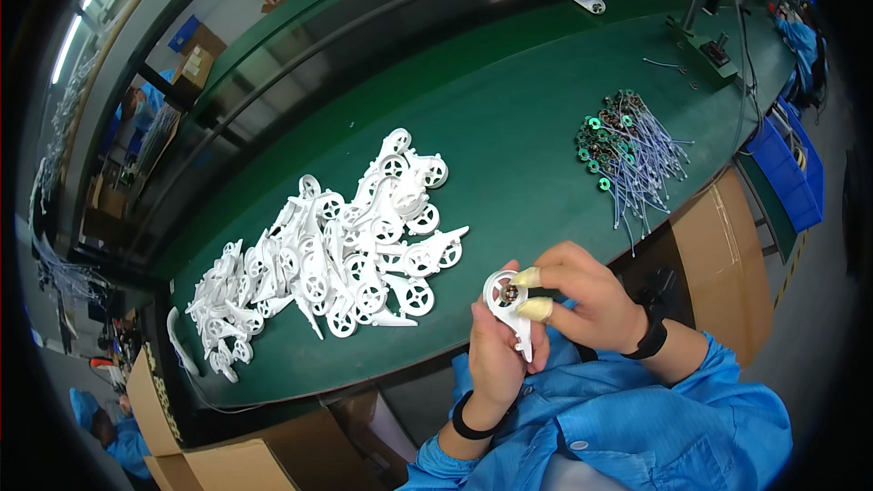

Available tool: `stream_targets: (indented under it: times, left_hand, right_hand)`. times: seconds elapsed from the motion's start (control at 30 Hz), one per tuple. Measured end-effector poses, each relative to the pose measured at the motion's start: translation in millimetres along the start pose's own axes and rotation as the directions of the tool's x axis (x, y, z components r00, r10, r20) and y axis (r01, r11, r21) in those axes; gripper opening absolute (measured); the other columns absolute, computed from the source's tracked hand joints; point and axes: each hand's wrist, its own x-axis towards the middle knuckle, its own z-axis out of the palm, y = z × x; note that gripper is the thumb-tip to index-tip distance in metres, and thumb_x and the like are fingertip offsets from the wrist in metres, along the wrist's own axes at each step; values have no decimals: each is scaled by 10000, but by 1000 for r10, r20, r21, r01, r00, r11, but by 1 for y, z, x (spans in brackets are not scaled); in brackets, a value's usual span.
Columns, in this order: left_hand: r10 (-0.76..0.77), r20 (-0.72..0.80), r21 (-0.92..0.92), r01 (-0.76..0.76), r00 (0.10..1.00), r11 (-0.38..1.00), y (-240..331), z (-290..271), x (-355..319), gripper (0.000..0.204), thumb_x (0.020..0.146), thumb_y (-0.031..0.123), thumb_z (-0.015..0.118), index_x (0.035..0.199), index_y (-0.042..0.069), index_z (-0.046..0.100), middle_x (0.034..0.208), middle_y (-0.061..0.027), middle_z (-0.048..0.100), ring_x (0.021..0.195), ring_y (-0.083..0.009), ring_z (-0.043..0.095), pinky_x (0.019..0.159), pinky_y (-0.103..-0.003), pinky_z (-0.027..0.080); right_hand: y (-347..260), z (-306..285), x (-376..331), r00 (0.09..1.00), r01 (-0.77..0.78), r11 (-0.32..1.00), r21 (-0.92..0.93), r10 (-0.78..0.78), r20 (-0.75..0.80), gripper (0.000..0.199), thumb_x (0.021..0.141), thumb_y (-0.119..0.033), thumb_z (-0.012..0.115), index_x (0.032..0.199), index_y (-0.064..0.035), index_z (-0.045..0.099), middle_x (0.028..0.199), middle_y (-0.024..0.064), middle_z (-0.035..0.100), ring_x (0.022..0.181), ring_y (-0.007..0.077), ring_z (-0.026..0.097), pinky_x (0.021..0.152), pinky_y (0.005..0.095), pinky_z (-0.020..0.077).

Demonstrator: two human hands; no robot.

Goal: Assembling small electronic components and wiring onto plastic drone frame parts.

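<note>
In front of my body, my left hand (496, 356) is closed around a white plastic housing (506, 312) with a round spoked ring at one end and a tapering arm pointing down. My right hand (582, 295) wears pale finger covers on thumb and forefinger. These two fingertips pinch at a small copper-coloured motor coil (510, 294) at the ring's centre; whether it is fully seated I cannot tell. To the left lies a large heap of similar white housings (341, 245). Farther right rests a pile of small coils with green discs and pale wires (632, 150).
A green workbench (509, 118) carries everything. One white housing (589, 5) lies at its far side. A metal stand (709, 50) occupies the far right. Cardboard boxes (723, 255) and a blue bin (789, 168) flank the near right edge. Other people in blue work beyond.
</note>
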Motion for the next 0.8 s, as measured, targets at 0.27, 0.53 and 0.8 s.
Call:
stream_targets:
  times: [0.27, 0.53, 0.8]
  left_hand:
    - [242, 57, 418, -243, 969, 875, -12, -1, -4, 637, 1028, 454, 228, 1446, -27, 207, 673, -48, 504, 510, -67, 451, 454, -199, 363]
    - [150, 67, 346, -164, 986, 924, 3, -12, -2, 589, 1034, 412, 229, 1464, 10, 204, 738, -59, 533, 536, -80, 483, 456, -191, 378]
    - [271, -106, 573, -164, 957, 803, 49, -35, -7, 501, 992, 157, 445, 1440, 35, 256, 785, -102, 610, 535, -105, 554, 477, -198, 441]
  right_hand:
    - [4, 19, -5, 995, -99, 995, 13, 99, -11, 147, 784, 28, 623, 927, -4, 616, 891, 99, 598, 827, 268, 575, 756, 344, 462]
    - [10, 25, 4, 987, -159, 969, 188, 157, 24, 218, 833, -24, 653, 1036, -2, 575, 879, 63, 598, 753, 141, 569, 646, 258, 467]
    - [68, -41, 128, 959, -232, 953, 195, 258, -119, 398, 896, -153, 616, 1249, -18, 491, 980, 31, 615, 792, 85, 559, 694, 233, 471]
